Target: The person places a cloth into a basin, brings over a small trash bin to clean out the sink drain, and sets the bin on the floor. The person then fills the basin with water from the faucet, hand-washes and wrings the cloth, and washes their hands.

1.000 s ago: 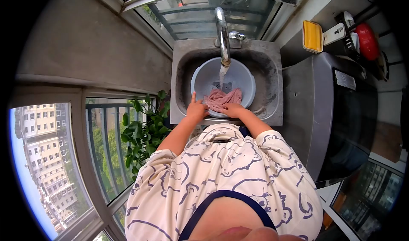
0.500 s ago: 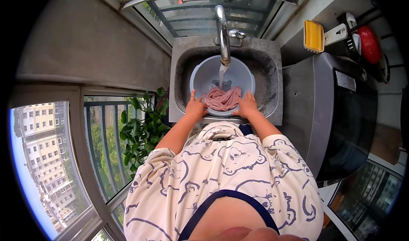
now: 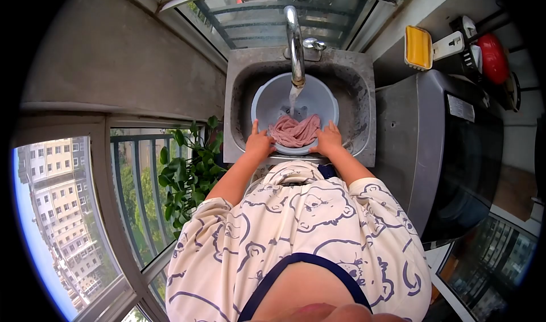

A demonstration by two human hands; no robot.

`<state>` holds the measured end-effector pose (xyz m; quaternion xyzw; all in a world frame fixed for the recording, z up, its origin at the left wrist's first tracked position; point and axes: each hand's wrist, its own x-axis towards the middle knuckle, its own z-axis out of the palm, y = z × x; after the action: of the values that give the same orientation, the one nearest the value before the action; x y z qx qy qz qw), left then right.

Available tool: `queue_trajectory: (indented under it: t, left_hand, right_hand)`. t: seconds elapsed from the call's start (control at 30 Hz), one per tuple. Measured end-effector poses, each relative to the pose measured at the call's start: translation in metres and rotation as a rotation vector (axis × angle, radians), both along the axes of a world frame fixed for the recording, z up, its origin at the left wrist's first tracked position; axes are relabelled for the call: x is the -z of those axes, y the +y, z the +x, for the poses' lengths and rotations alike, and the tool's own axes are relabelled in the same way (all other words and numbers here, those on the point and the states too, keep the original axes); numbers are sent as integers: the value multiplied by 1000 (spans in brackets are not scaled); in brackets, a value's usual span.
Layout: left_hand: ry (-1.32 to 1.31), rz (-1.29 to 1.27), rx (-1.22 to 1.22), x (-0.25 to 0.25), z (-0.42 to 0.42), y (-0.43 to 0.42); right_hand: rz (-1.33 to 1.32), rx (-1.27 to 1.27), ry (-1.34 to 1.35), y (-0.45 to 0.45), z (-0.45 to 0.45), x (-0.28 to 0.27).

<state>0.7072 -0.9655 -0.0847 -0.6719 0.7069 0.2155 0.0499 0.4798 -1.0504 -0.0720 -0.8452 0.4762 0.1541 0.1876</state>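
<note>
A light blue-grey basin (image 3: 267,103) sits inside the stone sink, under the running tap (image 3: 295,49). Water (image 3: 293,97) falls from the spout into it. A crumpled pink cloth (image 3: 294,132) lies in the near part of the basin, wet by the look of it. My left hand (image 3: 260,143) holds the near left rim, and my right hand (image 3: 328,140) holds the near right rim. Both are beside the cloth; some of the fingertips are hidden by the basin's edge.
The grey stone sink (image 3: 364,145) surrounds the basin. To its right stands a dark-lidded appliance (image 3: 463,157); above that hang a yellow soap dish (image 3: 418,48) and a red object (image 3: 493,59). On the left are a leafy plant (image 3: 190,174) and a railed window (image 3: 139,191).
</note>
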Motion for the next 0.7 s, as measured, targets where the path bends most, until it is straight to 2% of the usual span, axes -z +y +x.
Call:
queue_trajectory:
  t: [0.7]
  left_hand:
    - [-4, -3, -25, 1, -2, 1]
  right_hand:
    - [-10, -2, 4, -1, 0, 3]
